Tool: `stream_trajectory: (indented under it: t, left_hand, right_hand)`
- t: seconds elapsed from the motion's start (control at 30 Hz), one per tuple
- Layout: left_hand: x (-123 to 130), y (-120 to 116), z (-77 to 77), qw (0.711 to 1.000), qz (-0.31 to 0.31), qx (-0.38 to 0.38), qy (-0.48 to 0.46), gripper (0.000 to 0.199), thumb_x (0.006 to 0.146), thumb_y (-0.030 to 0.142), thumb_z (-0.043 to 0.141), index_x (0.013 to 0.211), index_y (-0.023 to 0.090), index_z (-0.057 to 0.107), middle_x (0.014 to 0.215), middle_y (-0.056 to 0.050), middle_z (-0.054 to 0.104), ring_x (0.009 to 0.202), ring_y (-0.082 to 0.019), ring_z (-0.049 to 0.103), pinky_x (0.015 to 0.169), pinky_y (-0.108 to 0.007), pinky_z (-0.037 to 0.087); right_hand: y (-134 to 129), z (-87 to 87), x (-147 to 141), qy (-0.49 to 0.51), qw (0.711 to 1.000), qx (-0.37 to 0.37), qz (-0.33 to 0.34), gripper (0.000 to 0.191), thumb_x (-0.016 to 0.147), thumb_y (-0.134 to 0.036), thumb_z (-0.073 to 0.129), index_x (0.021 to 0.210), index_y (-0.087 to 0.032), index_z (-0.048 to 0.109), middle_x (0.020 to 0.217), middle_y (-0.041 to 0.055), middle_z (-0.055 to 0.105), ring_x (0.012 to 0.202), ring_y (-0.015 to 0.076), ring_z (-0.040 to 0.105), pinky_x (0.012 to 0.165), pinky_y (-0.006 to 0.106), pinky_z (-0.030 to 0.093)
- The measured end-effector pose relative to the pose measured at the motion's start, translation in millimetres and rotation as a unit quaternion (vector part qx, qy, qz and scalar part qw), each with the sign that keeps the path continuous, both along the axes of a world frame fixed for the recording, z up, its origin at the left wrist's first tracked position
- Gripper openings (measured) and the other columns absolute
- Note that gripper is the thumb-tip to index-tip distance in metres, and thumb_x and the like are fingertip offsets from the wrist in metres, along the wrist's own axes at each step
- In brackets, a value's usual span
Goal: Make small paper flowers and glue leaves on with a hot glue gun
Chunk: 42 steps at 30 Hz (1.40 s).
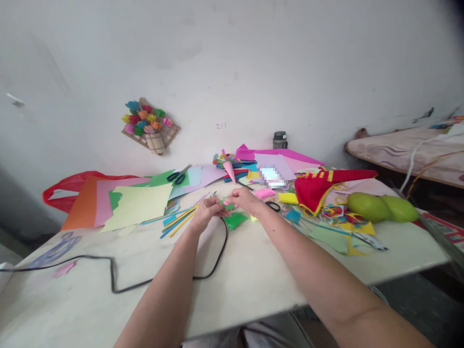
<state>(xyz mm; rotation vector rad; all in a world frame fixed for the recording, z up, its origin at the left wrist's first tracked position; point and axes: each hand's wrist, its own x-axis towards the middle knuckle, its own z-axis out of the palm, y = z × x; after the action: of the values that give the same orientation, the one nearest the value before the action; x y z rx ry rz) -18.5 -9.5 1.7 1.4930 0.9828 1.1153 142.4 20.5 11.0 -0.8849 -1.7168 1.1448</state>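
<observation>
Both my hands meet over the middle of the table, fingertips pinched. Between them is a small green and pink paper piece (227, 203), too small to make out its exact shape. My left hand (208, 212) is closed at its left edge, and my right hand (245, 199) is closed at its upper right. Just below lies a bright green packet (236, 221). Thin blue and yellow paper strips (181, 220) lie left of my left hand. A pink paper cone (229, 170) with colourful paper bits stands beyond my hands.
Coloured paper sheets (139, 207) and dark-handled scissors (178, 177) lie at the back left. A black cable (112, 275) crosses the table. On the right are a red cloth (311, 191), paper scraps (329, 237) and green fruits (369, 207). A flask (280, 139) stands by the wall.
</observation>
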Motion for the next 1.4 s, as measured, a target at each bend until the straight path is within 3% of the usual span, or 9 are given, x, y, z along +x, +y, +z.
stream_trajectory:
  t: [0.13,0.3,0.5,1.0,1.2,1.4]
  left_hand:
    - [0.0,-1.4,1.5,1.000,-0.009,-0.009,0.006,0.023,0.065,0.033,0.061,0.071,0.012,0.056,0.063,-0.008,0.066,0.061,-0.021,0.064,0.064,-0.034,0.049]
    - [1.9,-1.4,4.0,0.999,0.027,0.021,-0.007,0.021,0.065,0.033,0.061,0.067,0.013,0.056,0.063,-0.006,0.066,0.059,-0.019,0.063,0.059,-0.030,0.048]
    - [2.6,-3.3,5.6,0.999,0.026,0.033,0.026,0.021,0.067,0.034,0.059,0.070,0.013,0.056,0.064,-0.006,0.066,0.057,-0.017,0.061,0.051,-0.025,0.045]
    - [0.6,-2.7,4.8,1.000,0.009,-0.001,0.012,0.017,0.064,0.030,0.058,0.066,0.013,0.055,0.060,-0.006,0.066,0.054,-0.017,0.061,0.052,-0.026,0.044]
    - [2.2,-2.6,6.9,0.999,0.015,-0.030,-0.018,0.016,0.062,0.029,0.056,0.066,0.013,0.055,0.059,-0.007,0.065,0.053,-0.016,0.060,0.056,-0.028,0.046]
    - [2.8,-5.1,10.2,1.000,0.016,-0.012,-0.009,0.019,0.064,0.031,0.057,0.066,0.012,0.057,0.060,-0.008,0.066,0.054,-0.018,0.061,0.058,-0.031,0.047]
  right_hand:
    - [-1.3,1.6,1.2,-0.021,1.000,0.017,0.012,0.021,0.057,-0.033,0.063,0.057,-0.013,0.057,0.048,-0.0046,0.045,0.049,0.0076,0.041,0.048,0.021,0.032]
    - [-0.7,0.7,-0.6,0.003,1.000,0.008,-0.007,0.031,0.063,-0.044,0.056,0.055,-0.014,0.053,0.048,-0.0048,0.041,0.047,0.0073,0.039,0.047,0.021,0.031]
    - [0.8,-1.6,-1.2,0.006,1.000,0.015,-0.019,0.025,0.059,-0.037,0.062,0.058,-0.014,0.054,0.049,-0.0057,0.041,0.048,0.0067,0.038,0.047,0.021,0.030]
    - [-5.2,4.8,0.8,-0.009,0.999,0.028,0.025,0.025,0.058,-0.037,0.063,0.056,-0.014,0.054,0.049,-0.0053,0.041,0.048,0.0064,0.036,0.047,0.021,0.027]
    - [-8.3,6.4,-0.9,0.013,1.000,0.005,0.011,0.026,0.057,-0.037,0.063,0.055,-0.014,0.052,0.048,-0.0054,0.042,0.047,0.0060,0.035,0.046,0.021,0.026]
    - [-5.2,3.9,-1.0,0.022,1.000,-0.004,0.011,0.026,0.057,-0.038,0.063,0.054,-0.014,0.052,0.046,-0.0063,0.040,0.045,0.0054,0.033,0.045,0.021,0.023]
